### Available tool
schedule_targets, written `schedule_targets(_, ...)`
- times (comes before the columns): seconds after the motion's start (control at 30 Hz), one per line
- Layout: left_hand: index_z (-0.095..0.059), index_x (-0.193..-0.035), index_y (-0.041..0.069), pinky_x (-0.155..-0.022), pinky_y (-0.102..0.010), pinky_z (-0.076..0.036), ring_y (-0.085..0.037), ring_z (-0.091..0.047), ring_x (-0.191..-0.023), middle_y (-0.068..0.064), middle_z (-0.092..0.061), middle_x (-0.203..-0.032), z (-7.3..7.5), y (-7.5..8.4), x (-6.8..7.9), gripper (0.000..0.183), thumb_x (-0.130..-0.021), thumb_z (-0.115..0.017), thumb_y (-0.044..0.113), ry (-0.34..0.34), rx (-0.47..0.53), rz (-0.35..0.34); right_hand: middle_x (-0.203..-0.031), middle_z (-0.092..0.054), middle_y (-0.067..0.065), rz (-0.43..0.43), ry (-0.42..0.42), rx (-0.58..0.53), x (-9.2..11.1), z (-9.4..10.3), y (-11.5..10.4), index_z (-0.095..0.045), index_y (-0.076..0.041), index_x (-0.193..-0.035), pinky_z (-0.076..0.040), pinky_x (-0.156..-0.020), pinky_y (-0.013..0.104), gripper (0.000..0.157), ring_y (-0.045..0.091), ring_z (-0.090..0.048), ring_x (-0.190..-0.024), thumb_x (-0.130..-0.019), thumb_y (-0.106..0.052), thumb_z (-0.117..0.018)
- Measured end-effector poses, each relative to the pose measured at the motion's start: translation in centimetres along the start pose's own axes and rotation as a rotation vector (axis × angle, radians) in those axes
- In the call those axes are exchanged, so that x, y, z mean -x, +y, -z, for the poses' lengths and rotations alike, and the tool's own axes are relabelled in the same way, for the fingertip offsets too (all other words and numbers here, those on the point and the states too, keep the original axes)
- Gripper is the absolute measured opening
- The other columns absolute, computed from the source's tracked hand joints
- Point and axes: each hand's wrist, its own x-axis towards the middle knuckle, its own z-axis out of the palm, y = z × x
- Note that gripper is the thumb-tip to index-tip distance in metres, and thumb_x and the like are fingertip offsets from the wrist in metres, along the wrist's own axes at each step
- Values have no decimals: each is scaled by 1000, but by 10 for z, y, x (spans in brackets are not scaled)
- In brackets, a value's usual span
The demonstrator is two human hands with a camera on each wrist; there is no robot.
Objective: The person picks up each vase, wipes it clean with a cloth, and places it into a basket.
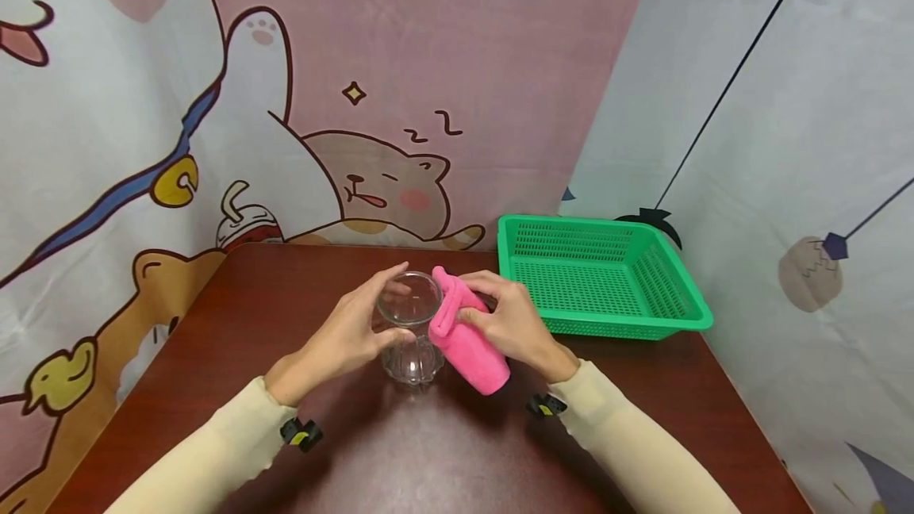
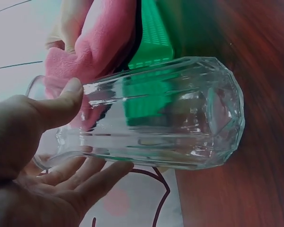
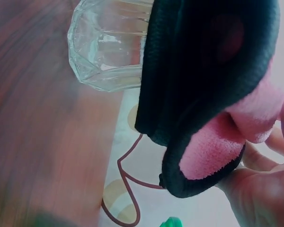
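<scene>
My left hand (image 1: 346, 331) grips a clear glass vase (image 1: 412, 362) near its flared rim, thumb on the near side and fingers around the far side. In the left wrist view the ribbed body of the vase (image 2: 165, 123) and its thick faceted base show plainly. A folded pink plush cloth (image 1: 477, 357) with a dark underside is pinched in my right hand (image 1: 512, 320), right beside the rim. The cloth's dark side (image 3: 199, 71) covers much of the right wrist view and hides the upper part of the glass there.
A green perforated plastic basket (image 1: 607, 326) stands at the back right of the dark reddish-brown table (image 1: 400, 462). Behind the table hangs a cartoon-printed curtain (image 1: 485, 46), which also runs along both sides.
</scene>
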Motion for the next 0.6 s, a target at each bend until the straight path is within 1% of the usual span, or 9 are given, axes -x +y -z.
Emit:
schedule_targets(0.1, -43, -177, 7, -101, -48, -66, -32, -80, -133, -16, -79, -147, 1, -1, -1, 106, -89, -103, 12, -9, -10, -14, -134, -85, -3, 13, -5, 2, -3, -1, -1, -88, -19, -136, -67, -98, 33, 41, 18, -79, -128, -97, -9, -95)
schedule_targets(0.2, -42, -178, 6, -97, -42, -64, -33, -79, -134, -16, -79, -148, 2, -4, -1, 109, -88, -103, 8, -25, -1, -27, -135, -85, -2, 13, -16, -3, -4, -3, 0, -88, -18, -136, -66, -100, 33, 41, 19, -78, -129, -98, -8, -94)
schedule_targets(0.23, -41, -179, 6, -95, -39, -62, -33, -79, -134, -16, -79, -148, 3, -4, -1, 110, -88, -102, 7, -29, 4, -34, -135, -85, -1, 16, -20, -3, -4, -3, 0, -88, -18, -137, -67, -101, 33, 41, 20, -78, -130, -97, -7, -94)
schedule_targets(0.33, -43, -179, 7, -91, -35, -56, -34, -79, -133, -17, -79, -148, 3, -6, -1, 110, -86, -102, 5, -28, 13, -47, -137, -84, 3, 32, -32, 6, -4, -5, -1, -87, -15, -137, -68, -102, 36, 42, 23, -79, -130, -97, -4, -93)
schedule_targets(0.43, -45, -177, 7, -96, -40, -57, -34, -79, -135, -18, -80, -146, 2, -6, -1, 109, -84, -103, 4, -15, 4, -62, -137, -84, 7, 62, -42, 23, -4, -5, -2, -87, -12, -137, -68, -102, 38, 42, 25, -80, -128, -96, -1, -93)
schedule_targets(0.53, -47, -176, 7, -102, -48, -61, -33, -79, -135, -16, -81, -144, 2, -7, -1, 109, -83, -103, 3, -6, -7, -70, -137, -84, 8, 90, -47, 33, -5, -7, -2, -87, -11, -136, -68, -99, 35, 40, 26, -80, -126, -97, 0, -91)
schedule_targets(0.6, -47, -175, 7, -107, -54, -62, -33, -79, -134, -16, -82, -143, 2, -7, -2, 109, -82, -104, 3, -2, -12, -76, -137, -84, 8, 110, -46, 42, -5, -8, -2, -87, -10, -135, -67, -95, 32, 39, 25, -81, -123, -97, 0, -91)
